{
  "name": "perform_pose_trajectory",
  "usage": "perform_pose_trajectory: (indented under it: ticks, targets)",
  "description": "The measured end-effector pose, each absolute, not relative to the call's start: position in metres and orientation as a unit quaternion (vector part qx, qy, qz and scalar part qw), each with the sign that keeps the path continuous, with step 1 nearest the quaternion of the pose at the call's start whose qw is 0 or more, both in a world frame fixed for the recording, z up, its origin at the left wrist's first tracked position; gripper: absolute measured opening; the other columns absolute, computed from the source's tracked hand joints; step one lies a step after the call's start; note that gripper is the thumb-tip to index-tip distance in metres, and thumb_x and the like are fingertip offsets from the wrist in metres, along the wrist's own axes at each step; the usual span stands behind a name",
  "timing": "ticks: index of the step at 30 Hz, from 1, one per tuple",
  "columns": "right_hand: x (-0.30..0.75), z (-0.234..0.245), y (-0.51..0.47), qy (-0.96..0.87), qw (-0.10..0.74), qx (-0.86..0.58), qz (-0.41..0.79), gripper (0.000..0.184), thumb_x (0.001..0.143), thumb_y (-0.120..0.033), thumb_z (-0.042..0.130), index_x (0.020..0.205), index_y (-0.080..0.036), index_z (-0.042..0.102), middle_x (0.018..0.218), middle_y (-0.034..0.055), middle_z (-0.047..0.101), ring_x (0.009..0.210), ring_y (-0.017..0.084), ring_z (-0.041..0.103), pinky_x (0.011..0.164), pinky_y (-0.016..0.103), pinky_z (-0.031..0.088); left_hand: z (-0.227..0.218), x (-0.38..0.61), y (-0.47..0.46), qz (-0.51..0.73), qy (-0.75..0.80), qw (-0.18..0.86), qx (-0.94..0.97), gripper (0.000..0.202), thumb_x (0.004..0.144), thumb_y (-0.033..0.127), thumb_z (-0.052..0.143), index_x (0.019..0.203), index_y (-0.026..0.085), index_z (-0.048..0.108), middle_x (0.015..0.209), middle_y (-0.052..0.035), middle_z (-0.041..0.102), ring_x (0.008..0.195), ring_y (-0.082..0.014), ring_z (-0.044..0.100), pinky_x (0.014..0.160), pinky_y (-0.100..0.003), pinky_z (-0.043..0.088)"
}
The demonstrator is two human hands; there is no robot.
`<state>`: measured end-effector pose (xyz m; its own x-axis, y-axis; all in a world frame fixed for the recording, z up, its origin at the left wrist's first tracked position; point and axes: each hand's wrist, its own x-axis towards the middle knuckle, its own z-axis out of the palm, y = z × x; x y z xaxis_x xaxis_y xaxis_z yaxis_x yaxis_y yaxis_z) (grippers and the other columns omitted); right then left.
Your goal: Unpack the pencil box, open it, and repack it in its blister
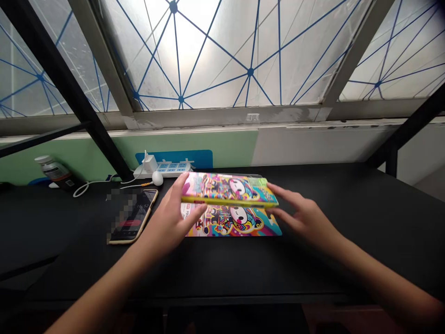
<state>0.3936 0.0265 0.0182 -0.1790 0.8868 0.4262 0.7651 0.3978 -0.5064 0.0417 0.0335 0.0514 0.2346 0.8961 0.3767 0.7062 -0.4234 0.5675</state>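
Observation:
My left hand (pixel 175 211) grips the left end of a flat, colourful cartoon-printed box (pixel 229 188) with a yellow front edge. Its thumb lies along that edge and the fingers reach over the far side. At the right end, my right hand (pixel 302 211) pinches the box between the thumb and the fingers. Just in front of and partly beneath it lies a flat piece with a matching cartoon print (pixel 236 222), partly covered by the upper box. Whether the two are joined cannot be made out.
Left of my hands, a phone (pixel 135 215) lies on the black desk (pixel 243 269). Behind it are a white power strip (pixel 174 168) with a plugged-in charger (pixel 149 163), a cable, a small white round object (pixel 157 178) and a bottle (pixel 57 171). Black metal bars (pixel 69 88) slant up at both sides.

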Motion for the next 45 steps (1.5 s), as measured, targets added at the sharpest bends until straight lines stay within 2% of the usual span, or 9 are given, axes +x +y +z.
perform_pose_trajectory:
  ticks: [2,12,16,22,26,29,37,41,45]
  targets:
    - [0.390,0.028,0.053,-0.752,0.350,-0.549,0.101,0.060,0.091,-0.049,0.065,0.145,-0.025,0.057,0.136,0.0106,0.069,0.094,0.031,0.075,0.069,0.042,0.064,0.057,0.047,0.062,0.332,0.515,0.128,0.780,0.078,0.096,0.049,0.060,0.160,0.022,0.024,0.162,-0.0172,0.039,0.142,-0.0333,0.048,0.115,-0.049,0.040]
    - [0.387,-0.008,0.098,-0.770,0.341,-0.527,0.116,0.055,0.094,-0.051,0.060,0.142,-0.023,0.060,0.143,0.0110,0.064,0.131,0.035,0.061,0.108,0.052,0.053,0.006,0.048,0.109,0.259,0.558,0.113,0.780,0.068,0.102,0.045,0.051,0.159,0.014,0.030,0.158,-0.0182,0.046,0.144,-0.0326,0.045,0.116,-0.047,0.040]
    - [0.392,-0.012,0.095,-0.800,0.278,-0.517,0.122,0.059,0.099,-0.055,0.051,0.149,-0.024,0.052,0.156,0.0103,0.051,0.148,0.032,0.040,0.121,0.054,0.037,0.008,0.046,0.102,0.201,0.564,0.101,0.795,0.067,0.101,0.049,0.047,0.154,0.009,0.042,0.163,-0.0231,0.037,0.148,-0.0409,0.036,0.115,-0.057,0.037]
    - [0.384,-0.009,0.082,-0.811,0.214,-0.543,0.045,0.065,0.099,-0.057,0.050,0.153,-0.022,0.045,0.169,0.0180,0.024,0.152,0.040,0.031,0.118,0.063,0.034,0.011,0.049,0.095,0.097,0.565,-0.015,0.820,0.071,0.102,0.059,0.043,0.155,0.011,0.043,0.167,-0.0235,0.026,0.154,-0.0392,0.026,0.114,-0.058,0.037]
    - [0.370,0.000,0.060,-0.838,0.266,-0.476,0.028,0.043,0.100,-0.041,0.054,0.141,-0.027,0.056,0.163,0.0154,0.039,0.146,0.038,0.042,0.114,0.062,0.040,0.010,0.052,0.096,0.107,0.508,-0.029,0.854,0.065,0.104,0.058,0.042,0.162,0.030,0.030,0.169,-0.0155,0.026,0.156,-0.0400,0.019,0.114,-0.061,0.035]
    - [0.354,0.002,0.041,-0.894,0.236,-0.370,0.088,0.037,0.099,-0.035,0.057,0.136,-0.028,0.060,0.155,0.0137,0.051,0.144,0.033,0.046,0.112,0.053,0.046,0.008,0.056,0.098,0.107,0.473,-0.019,0.875,0.059,0.104,0.055,0.046,0.159,0.039,0.035,0.167,-0.0115,0.033,0.154,-0.0424,0.025,0.114,-0.065,0.032]
    - [0.336,0.008,0.040,-0.925,0.035,-0.326,0.192,0.086,0.094,-0.068,0.054,0.162,-0.022,0.029,0.168,0.0145,0.028,0.154,0.036,0.025,0.124,0.061,0.024,0.013,0.043,0.104,0.139,0.500,-0.021,0.855,0.052,0.105,0.057,0.037,0.136,0.023,0.063,0.154,-0.0150,0.051,0.147,-0.0408,0.039,0.115,-0.061,0.035]
    - [0.341,0.013,0.041,-0.913,0.060,-0.350,0.203,0.070,0.094,-0.067,0.055,0.148,-0.023,0.052,0.155,0.0152,0.051,0.144,0.036,0.045,0.118,0.055,0.036,0.010,0.038,0.104,0.118,0.534,-0.041,0.836,0.064,0.106,0.058,0.029,0.138,0.012,0.060,0.156,-0.0236,0.048,0.145,-0.0469,0.040,0.113,-0.063,0.037]
    - [0.345,0.007,0.047,-0.870,0.151,-0.436,0.171,0.047,0.100,-0.055,0.053,0.133,-0.023,0.061,0.131,0.0164,0.065,0.117,0.032,0.060,0.097,0.049,0.051,0.003,0.043,0.102,0.096,0.550,-0.059,0.827,0.066,0.100,0.061,0.044,0.157,0.026,0.043,0.161,-0.0175,0.042,0.146,-0.0533,0.035,0.111,-0.070,0.033]
